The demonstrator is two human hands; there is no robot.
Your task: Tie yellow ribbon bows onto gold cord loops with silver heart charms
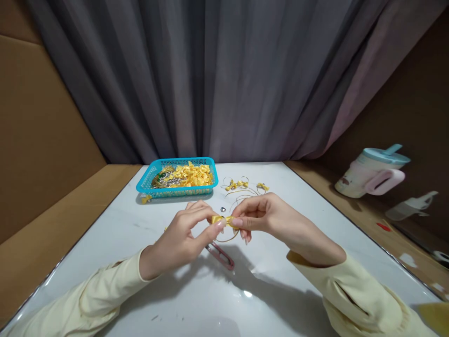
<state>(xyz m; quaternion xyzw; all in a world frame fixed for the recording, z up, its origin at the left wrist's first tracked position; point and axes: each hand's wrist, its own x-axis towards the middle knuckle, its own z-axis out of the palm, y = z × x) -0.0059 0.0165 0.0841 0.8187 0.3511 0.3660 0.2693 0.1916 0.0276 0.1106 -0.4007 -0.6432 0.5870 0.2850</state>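
The left hand [182, 234] and the right hand [268, 213] each pinch, thumb against finger, one side of a glossy yellow ribbon bow [228, 220], held above the smooth, pale-veined tabletop [280, 299], with a thin, round-curving golden cord [228, 240] hanging beneath. Behind, a perforated blue plastic basket [177, 191] with rounded corners holds crinkled, satiny yellow ribbon pieces [198, 175] beside shiny silvery bits [174, 180].

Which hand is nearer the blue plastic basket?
Left: the left hand is in front of the blue plastic basket; the right hand is farther off, to its front right.
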